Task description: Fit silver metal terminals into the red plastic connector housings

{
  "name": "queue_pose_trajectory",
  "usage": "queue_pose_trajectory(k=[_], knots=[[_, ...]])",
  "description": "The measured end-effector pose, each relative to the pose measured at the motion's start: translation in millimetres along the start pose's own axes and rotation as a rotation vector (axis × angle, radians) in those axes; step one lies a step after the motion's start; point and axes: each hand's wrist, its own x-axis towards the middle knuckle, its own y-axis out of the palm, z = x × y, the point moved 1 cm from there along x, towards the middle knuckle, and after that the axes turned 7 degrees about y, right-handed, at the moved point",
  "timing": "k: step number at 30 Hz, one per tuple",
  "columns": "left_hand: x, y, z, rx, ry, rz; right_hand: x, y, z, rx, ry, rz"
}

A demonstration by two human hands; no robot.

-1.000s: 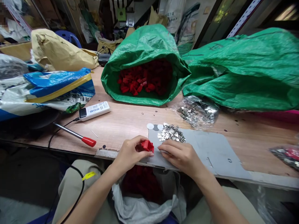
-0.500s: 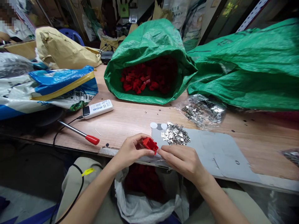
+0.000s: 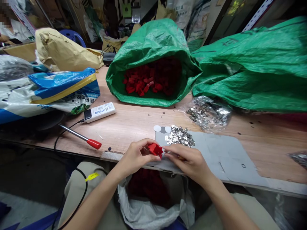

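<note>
Red part (image 3: 154, 149) is above the worktop (image 3: 134, 124) near its front edge, gripped by my left hand (image 3: 134, 156); my right hand (image 3: 190, 159) pinches something small I can't identify. I judge it unfinished; heaped metal pieces (image 3: 179, 135) suggest more left.

A cluttered, dimly lit workroom behind a long wood-grain table.
The table (image 3: 134, 121) runs across the view, its surface catching a soft pale sheen; its front edge is worn. Beyond it, at upper left, is the curved back of a blue chair (image 3: 73, 35). White perforated metal strips slant at upper left (image 3: 20, 16) and upper right (image 3: 257, 15). Near the right strip, a narrow stretch of pale wall (image 3: 215, 11) meets a dark-framed pane (image 3: 226, 24) with a blurred yellow-green glow. Grey floor (image 3: 31, 204) shows at lower left, in shadow.
</note>
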Motion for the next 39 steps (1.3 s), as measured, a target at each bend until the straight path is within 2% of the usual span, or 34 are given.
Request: queue_pose_trajectory(k=[3, 6, 8, 10, 18, 39], knots=[[-1, 4.9, 0, 0.119, 0.055, 0.006, -1, -12, 4, -0.002, 0.288, 0.053], [-2, 8.4, 1, 0.248, 0.118, 0.016, -4, -24, 9, -0.031, 0.417, 0.243], [-2, 9.6, 2, 0.297, 0.148, 0.018, -6, -28, 10, -0.023, 0.402, 0.315], [-2, 9.9, 2, 0.316, 0.163, 0.014, -8, -27, 10, -0.014, 0.362, 0.327], [-1, 8.7, 0, 0.341, 0.138, 0.028, -9, -17, 7, -0.027, 0.276, 0.224], [-2, 9.4, 1, 0.388, 0.143, 0.023, -10, -10, 6, -0.035, 0.233, 0.189]])
